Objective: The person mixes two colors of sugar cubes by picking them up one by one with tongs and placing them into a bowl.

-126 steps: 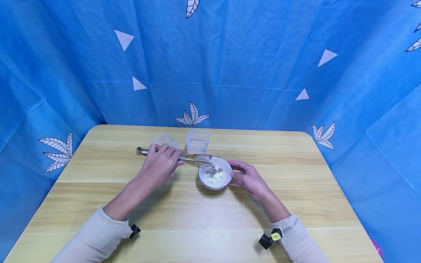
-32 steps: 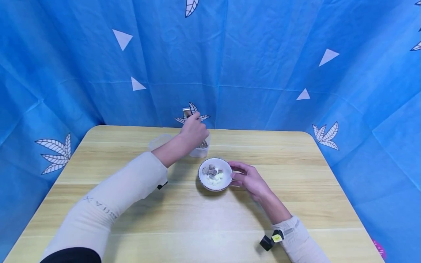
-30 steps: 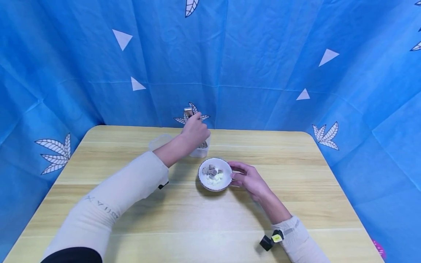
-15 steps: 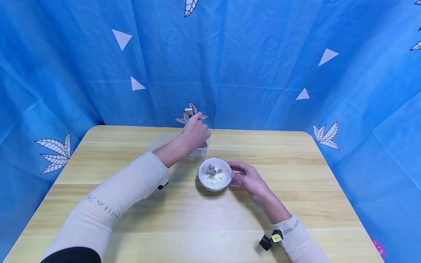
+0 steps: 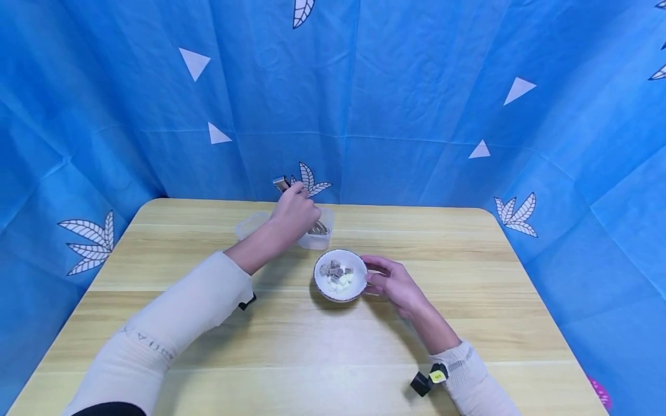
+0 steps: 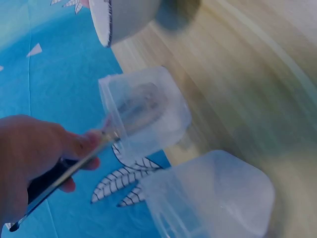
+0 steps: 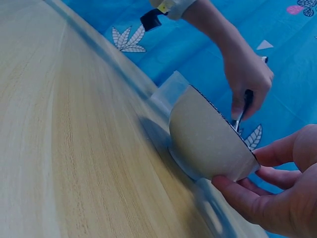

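In the head view, my left hand (image 5: pixel 296 212) grips metal tongs (image 5: pixel 281 184) at the back of the table. Their lower ends reach into a clear plastic container (image 5: pixel 314 242). The left wrist view shows the tongs' heads (image 6: pixel 144 101) blurred inside it; whether they pinch anything I cannot tell. Closer to me stands a white bowl (image 5: pixel 340 296) with a dark rim, holding greyish-brown cubes (image 5: pixel 335 270) and white cubes (image 5: pixel 339 284). At its right side my right hand (image 5: pixel 396 286) holds the wall between thumb and fingers, as the right wrist view shows (image 7: pixel 282 183).
A second clear plastic container (image 5: pixel 252 224) stands left of the first, partly behind my left forearm. The wooden table (image 5: pixel 333 358) ends at the back against a blue patterned curtain (image 5: pixel 416 86).
Over several seconds, the left hand has carried the tongs from above the bowl back to the container. In the last half second it has shifted slightly left. The right hand and bowl stay put.
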{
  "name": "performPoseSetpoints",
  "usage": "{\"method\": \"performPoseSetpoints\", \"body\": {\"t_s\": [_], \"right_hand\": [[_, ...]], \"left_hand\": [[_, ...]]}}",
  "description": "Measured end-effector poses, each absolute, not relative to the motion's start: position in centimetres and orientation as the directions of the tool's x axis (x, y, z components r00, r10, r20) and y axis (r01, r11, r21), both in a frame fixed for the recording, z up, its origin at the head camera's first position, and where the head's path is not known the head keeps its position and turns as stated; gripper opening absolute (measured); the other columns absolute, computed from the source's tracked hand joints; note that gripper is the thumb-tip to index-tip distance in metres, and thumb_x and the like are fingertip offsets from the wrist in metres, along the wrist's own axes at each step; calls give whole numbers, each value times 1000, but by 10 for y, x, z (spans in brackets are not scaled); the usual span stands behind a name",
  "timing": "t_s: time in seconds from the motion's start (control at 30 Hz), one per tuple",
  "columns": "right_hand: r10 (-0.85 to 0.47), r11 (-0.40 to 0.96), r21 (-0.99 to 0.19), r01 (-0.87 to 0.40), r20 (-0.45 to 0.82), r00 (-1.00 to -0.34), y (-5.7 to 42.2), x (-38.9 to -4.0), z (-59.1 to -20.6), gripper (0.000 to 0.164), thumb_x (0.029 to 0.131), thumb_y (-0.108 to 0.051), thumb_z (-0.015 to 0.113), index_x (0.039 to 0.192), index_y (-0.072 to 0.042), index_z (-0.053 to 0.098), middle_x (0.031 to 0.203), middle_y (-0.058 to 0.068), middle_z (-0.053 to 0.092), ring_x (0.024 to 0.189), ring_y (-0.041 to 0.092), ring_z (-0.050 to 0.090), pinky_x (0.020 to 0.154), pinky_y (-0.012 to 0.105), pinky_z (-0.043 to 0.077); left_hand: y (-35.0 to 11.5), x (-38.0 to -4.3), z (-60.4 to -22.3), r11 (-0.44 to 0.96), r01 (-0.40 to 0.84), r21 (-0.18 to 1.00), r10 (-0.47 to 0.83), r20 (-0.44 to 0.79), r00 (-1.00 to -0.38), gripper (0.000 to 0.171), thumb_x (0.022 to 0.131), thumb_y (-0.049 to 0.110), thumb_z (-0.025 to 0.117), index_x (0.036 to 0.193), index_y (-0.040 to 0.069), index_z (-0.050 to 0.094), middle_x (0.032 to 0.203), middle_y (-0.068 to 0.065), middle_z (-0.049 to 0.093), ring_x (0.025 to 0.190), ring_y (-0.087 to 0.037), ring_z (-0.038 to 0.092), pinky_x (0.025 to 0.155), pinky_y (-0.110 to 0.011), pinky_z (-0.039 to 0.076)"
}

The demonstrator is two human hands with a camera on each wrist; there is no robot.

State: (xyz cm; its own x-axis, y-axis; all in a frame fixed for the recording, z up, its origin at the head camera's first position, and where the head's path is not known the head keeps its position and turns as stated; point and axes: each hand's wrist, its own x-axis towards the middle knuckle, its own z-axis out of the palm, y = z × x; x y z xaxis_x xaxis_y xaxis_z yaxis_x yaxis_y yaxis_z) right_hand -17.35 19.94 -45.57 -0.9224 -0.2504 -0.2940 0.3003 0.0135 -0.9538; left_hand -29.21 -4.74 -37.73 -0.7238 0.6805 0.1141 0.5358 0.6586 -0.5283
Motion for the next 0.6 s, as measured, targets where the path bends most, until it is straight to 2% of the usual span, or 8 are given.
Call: {"method": "performPoseSetpoints", "body": {"t_s": [0.17, 0.4, 0.6], "right_hand": [[-250, 15, -953, 301, -295, -922, 199, -173, -455, 51, 93, 4, 52, 143, 0, 44, 145, 25, 46, 118, 33, 61, 94, 43, 55], [-242, 18, -953, 302, -298, -924, 199, -173, -455, 51, 93, 4, 52, 143, 0, 45, 145, 24, 47, 118, 32, 61, 94, 42, 55], [-247, 13, -954, 299, -293, -924, 199, -173, -455, 51, 93, 4, 52, 143, 1, 44, 145, 25, 47, 117, 31, 62, 93, 42, 55]], "left_hand": [[-63, -290, -385, 711, 535, -456, 683, 267, -680, 25, 86, 3, 65, 69, 20, 71, 70, 1, 71, 78, -20, 60, 85, -35, 35], [-77, -284, -393, 765, 507, -397, 642, 414, -645, 30, 89, -3, 56, 73, 17, 73, 72, -1, 72, 77, -22, 61, 81, -36, 36], [-84, -278, -397, 798, 481, -364, 602, 515, -610, 28, 90, -3, 53, 78, 12, 74, 72, -6, 72, 71, -23, 60, 72, -35, 36]]}}
